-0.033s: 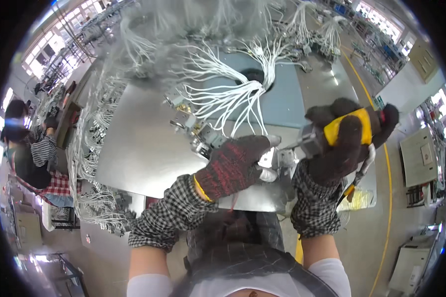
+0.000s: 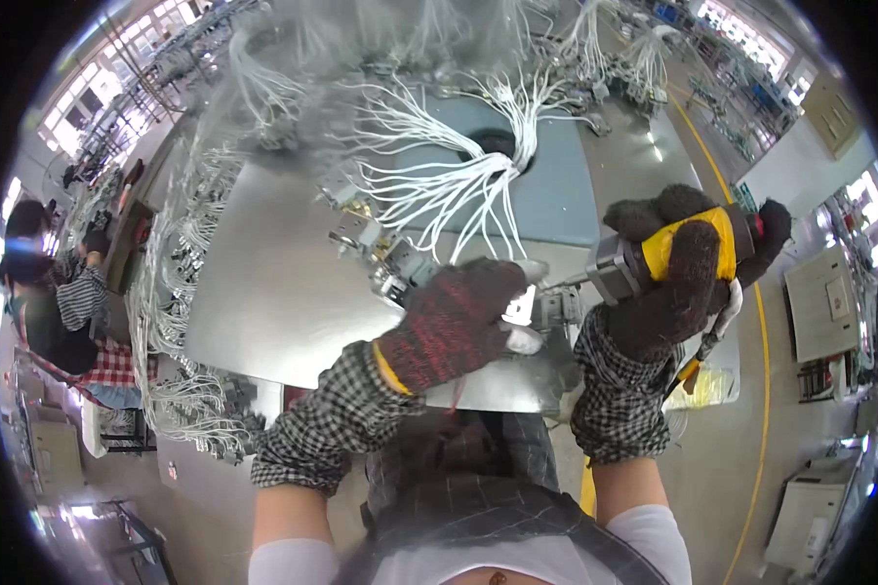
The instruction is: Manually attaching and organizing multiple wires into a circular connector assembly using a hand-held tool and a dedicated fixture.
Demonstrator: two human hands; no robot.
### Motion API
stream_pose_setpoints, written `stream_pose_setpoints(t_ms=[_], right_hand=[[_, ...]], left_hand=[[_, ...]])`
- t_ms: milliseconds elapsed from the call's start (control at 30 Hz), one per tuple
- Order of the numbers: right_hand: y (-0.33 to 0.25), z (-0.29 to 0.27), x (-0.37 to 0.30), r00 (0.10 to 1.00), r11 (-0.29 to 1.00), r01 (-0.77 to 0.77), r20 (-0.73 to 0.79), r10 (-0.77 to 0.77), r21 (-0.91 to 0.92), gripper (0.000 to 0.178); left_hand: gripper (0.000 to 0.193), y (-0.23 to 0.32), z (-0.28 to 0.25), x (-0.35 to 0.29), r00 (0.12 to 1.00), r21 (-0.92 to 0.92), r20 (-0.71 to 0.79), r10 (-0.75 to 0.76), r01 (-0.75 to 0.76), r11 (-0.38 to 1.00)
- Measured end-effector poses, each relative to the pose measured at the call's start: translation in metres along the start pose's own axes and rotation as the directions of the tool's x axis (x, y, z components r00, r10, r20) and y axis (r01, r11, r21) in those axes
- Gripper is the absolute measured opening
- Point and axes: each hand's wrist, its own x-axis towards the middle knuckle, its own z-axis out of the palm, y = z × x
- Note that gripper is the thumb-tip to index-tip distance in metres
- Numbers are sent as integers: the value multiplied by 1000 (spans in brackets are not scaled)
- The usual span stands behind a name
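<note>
A dark red and black knit glove with pale fingertips covers my left hand (image 2: 463, 317), closed on a small metal connector piece (image 2: 520, 307) at the end of a white wire bundle (image 2: 478, 180). Closed too, my right hand (image 2: 668, 273) in a dark glove grips a power screwdriver (image 2: 693, 247) with a yellow-wrapped body and grey head. Its thin bit (image 2: 568, 284) points left at the metal pieces (image 2: 561, 310) beside my left fingertips; whether it touches is unclear. More metal connectors (image 2: 400, 263) lie in a row left of that hand, with white wires fanning out to them.
Beneath the wires is a grey board (image 2: 566, 195) with a dark round hole, on a shiny metal table (image 2: 263, 292). Piled wire harnesses (image 2: 190, 244) line the left edge, more hang at the back. A co-worker (image 2: 54, 302) sits far left. A yellow floor line (image 2: 766, 370) runs right.
The view has shifted very slightly. Both hands keep their grips, and the screwdriver sits almost where it was.
</note>
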Motion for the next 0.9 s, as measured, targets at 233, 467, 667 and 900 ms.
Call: stream_pose_setpoints(t_ms=[233, 467, 667, 900], right_hand=[[14, 3, -19, 995, 994, -79, 61, 84, -82, 80], [32, -12, -22, 934, 921, -348, 149, 324, 175, 79], [41, -22, -31, 898, 843, 309, 426, -107, -440, 72], [48, -37, -51, 943, 943, 112, 334, 0, -314, 57]], left_hand=[[65, -19, -12, -9, 996, 307, -26, 81, -69, 949], [48, -18, -8, -3, 985, 436, 149, -88, 15, 900], [47, -13, -9, -3, 981, 452, 133, -138, 64, 890], [37, -27, -18, -19, 976, 662, 172, 134, -215, 718]])
